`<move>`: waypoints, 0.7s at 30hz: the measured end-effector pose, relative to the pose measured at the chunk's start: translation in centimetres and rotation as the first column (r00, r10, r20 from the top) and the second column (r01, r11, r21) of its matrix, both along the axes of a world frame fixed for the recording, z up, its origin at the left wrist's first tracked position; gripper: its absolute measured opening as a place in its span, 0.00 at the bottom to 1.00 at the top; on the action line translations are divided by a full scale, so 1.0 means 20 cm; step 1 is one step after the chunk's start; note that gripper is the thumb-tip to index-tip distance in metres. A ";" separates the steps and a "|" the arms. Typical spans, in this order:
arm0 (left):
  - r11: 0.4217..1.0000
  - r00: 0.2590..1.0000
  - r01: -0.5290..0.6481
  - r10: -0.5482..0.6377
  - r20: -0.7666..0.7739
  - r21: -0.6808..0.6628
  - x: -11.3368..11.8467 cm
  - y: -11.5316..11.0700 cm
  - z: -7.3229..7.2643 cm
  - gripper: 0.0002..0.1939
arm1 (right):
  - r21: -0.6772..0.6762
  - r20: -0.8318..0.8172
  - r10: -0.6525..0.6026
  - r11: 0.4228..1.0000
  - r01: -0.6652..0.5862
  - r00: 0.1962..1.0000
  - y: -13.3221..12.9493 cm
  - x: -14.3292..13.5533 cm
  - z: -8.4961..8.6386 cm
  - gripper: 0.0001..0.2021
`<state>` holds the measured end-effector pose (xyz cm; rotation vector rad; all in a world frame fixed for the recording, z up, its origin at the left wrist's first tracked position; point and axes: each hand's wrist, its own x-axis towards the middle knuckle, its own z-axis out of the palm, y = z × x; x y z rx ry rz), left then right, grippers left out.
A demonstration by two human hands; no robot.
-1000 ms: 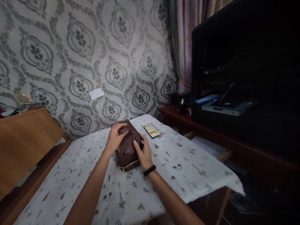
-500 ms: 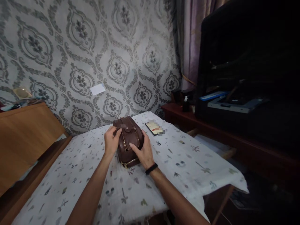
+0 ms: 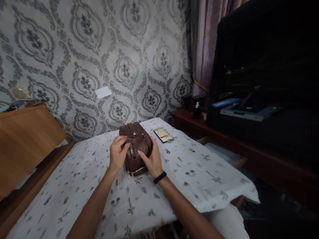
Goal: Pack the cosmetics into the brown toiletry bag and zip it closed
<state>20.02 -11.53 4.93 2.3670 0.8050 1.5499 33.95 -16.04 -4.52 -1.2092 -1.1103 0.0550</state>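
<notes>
A brown leather bag (image 3: pixel 139 146) with gold zippers lies on the cloth-covered table (image 3: pixel 199 179). Its strap is lifted a little off the top, and my left hand (image 3: pixel 118 151) pinches the strap at the bag's left side. My right hand (image 3: pixel 153 159), with a black band on the wrist, grips the right side of the bag, its thumb on the front pocket. A phone (image 3: pixel 162 135), partly pixelated, rests just beyond the bag to the right.
A wooden cabinet (image 3: pixel 27 142) stands at the left. Behind the table is a patterned wall with a white card (image 3: pixel 103 92). On the right, a dark red shelf (image 3: pixel 184 118) holds a small pump bottle (image 3: pixel 197 111), beside a large black screen (image 3: pixel 269 59).
My left hand has drawn the strap up and slightly away from the bag's top, showing the metal button beneath. My right hand keeps its hold. The view has shifted slightly.
</notes>
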 end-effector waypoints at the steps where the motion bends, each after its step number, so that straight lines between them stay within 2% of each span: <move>1: 1.000 0.999 -0.010 0.010 -0.032 0.020 0.00 0.00 0.01 0.06 | 0.004 -0.009 -0.006 1.000 0.006 1.000 0.00 0.00 0.00 0.40; 6: 0.985 0.950 -0.110 0.143 -0.278 0.133 0.04 -0.02 0.09 0.04 | 0.014 -0.071 0.017 1.000 -0.016 0.997 -0.01 0.00 0.02 0.32; 9: 0.974 0.875 -0.083 0.173 -0.453 0.211 0.13 -0.05 0.15 0.15 | 0.041 -0.135 0.054 0.998 -0.049 0.989 -0.01 0.01 0.03 0.27; 12: 0.967 0.824 -0.075 0.197 -0.531 0.242 0.23 -0.06 0.19 0.12 | 0.076 -0.177 0.093 0.994 -0.081 0.980 -0.01 0.02 0.03 0.26; 15: 0.972 0.845 -0.115 0.203 -0.495 0.203 0.28 -0.03 0.21 0.05 | 0.100 -0.212 0.129 0.989 -0.109 0.969 -0.01 0.02 0.03 0.26; 17: 0.982 0.888 -0.127 0.175 -0.425 0.139 0.29 0.00 0.20 0.07 | 0.107 -0.234 0.148 0.986 -0.126 0.961 0.00 0.03 0.03 0.26; 21: 0.999 0.971 -0.048 0.044 -0.236 -0.011 0.28 0.05 0.16 0.02 | 0.114 -0.265 0.152 0.986 -0.125 0.952 0.00 0.02 0.03 0.26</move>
